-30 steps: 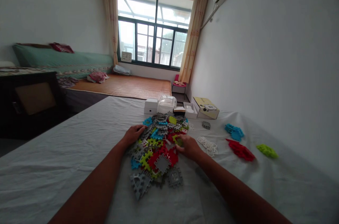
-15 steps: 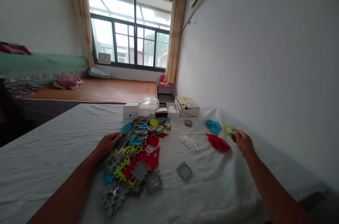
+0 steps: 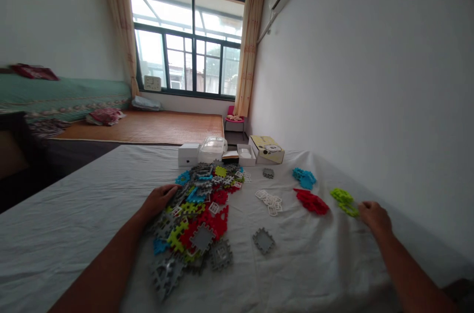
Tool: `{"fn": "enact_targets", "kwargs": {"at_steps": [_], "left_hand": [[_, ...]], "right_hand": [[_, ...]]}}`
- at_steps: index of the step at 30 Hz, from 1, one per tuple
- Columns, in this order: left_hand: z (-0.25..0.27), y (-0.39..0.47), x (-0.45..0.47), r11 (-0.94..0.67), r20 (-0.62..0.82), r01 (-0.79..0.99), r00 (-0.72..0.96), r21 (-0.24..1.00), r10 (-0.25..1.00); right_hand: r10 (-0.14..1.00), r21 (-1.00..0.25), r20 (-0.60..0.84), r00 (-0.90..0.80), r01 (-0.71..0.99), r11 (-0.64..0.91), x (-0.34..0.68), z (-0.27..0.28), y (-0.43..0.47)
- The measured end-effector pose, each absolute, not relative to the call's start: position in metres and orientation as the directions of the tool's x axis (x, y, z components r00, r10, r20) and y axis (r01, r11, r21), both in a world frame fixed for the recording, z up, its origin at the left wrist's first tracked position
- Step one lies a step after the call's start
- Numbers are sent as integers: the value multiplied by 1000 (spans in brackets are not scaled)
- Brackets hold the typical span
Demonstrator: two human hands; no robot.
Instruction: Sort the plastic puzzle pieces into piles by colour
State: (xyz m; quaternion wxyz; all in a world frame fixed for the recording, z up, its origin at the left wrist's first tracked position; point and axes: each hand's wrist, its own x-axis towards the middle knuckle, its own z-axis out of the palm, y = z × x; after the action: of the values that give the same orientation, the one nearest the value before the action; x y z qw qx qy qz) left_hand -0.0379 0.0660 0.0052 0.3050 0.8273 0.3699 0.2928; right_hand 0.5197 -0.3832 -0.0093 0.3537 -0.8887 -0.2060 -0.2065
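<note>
My right hand [image 3: 375, 215] is closed on the edge of a lime-green plastic building tile [image 3: 353, 211], at the right end of a small stack of lime-green tiles [image 3: 340, 195]. My left hand [image 3: 160, 199] lies against the left side of a big mixed heap of interlocking tiles, its forefinger stretched out and the other fingers partly hidden. In that heap are red tiles [image 3: 218, 221], a grey square tile [image 3: 202, 238], a grey triangular tile [image 3: 166, 273] and blue tiles [image 3: 195, 195]. Apart from it lie red tiles [image 3: 311, 202], blue tiles [image 3: 304, 177] and white lattice pieces [image 3: 270, 202].
Single grey tiles [image 3: 264, 240] [image 3: 268, 173] lie on the white cloth [image 3: 299, 263]. Along the back stand a white box [image 3: 188, 155], a clear plastic container [image 3: 212, 150], an open white box [image 3: 246, 155] and a yellow box [image 3: 267, 150]. A wall [image 3: 355, 81] rises at the right.
My right hand has moved right and down with the green tile, from beside the blue and red tiles to the lime-green stack. My left hand stays at the heap; the view has shifted slightly.
</note>
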Motion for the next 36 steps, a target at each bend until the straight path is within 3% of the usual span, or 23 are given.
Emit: {"fn": "enact_targets", "kwargs": {"at_steps": [2,4,8,11,13,17,20,24,31,36], "left_hand": [[3,66,-38,-551,271,417,562,723,781],[1,66,-38,-555,282,406,560,726,779],[-2,65,-38,-531,279,379,547,758,789],[-2,63,-38,-520,282,364,538,773,795],[-4,62,-38,-539,303,351,542,766,784],[-9,65,-37,-559,330,330,546,761,770],[-10,67,-36,-560,336,322,543,764,770],[-7,65,-36,-577,337,346,552,740,763],[-5,62,-37,-546,306,314,570,776,763],[-7,67,-39,-350,237,159,481,923,844]], "right_hand": [[226,-507,550,804,537,-674,498,-2,-357],[375,-484,568,733,666,-568,460,5,-317],[787,-504,460,411,851,-150,340,18,-225],[907,-524,409,101,840,143,248,28,-175],[908,-457,408,-90,842,288,202,35,-151],[873,-165,289,-394,878,450,153,44,-117],[856,-11,197,-477,872,489,143,48,-98],[841,78,134,-523,852,518,137,52,-81],[852,43,186,-489,871,490,145,52,-93],[892,-234,302,-337,880,412,173,45,-122]]}}
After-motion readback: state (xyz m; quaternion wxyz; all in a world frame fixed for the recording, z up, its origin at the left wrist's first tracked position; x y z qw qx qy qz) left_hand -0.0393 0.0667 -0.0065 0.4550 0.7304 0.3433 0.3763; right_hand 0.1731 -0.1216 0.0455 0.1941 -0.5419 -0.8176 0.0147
